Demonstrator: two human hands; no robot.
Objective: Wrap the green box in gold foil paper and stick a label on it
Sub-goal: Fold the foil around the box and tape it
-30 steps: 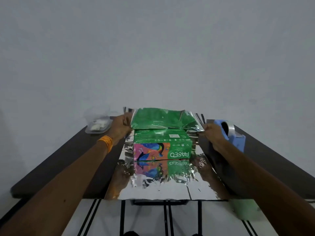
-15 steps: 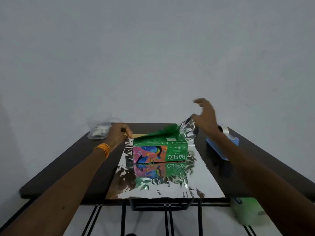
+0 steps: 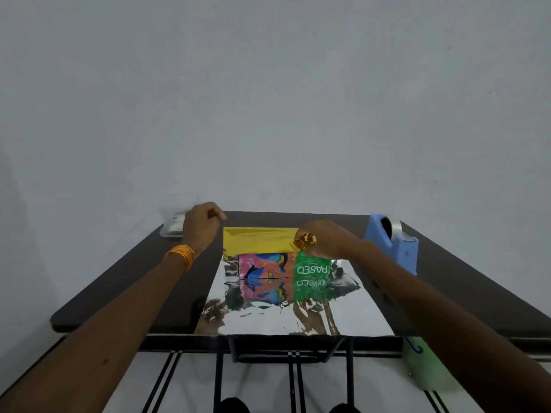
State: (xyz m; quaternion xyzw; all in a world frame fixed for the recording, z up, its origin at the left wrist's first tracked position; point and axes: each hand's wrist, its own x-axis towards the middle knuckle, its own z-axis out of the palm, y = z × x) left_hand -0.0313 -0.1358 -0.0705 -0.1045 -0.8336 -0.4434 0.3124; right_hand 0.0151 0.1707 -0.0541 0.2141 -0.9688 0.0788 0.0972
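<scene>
Dark table (image 3: pixel 477 296), pale grey wall (image 3: pixel 268 84)

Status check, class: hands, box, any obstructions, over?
Left hand, right hand pinch far corners of gold foil. Foil lies over green box top; front bare. Tape dispenser stands clear, right.

Box (image 3: pixel 283 265) on foil (image 3: pixel 298 320) on table (image 3: pixel 134 293), dispenser (image 3: pixel 393 245) to right.

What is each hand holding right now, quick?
Left hand: curled, pinching the gold foil paper at its left edge.
Right hand: pinching the foil's crumpled right corner.
</scene>
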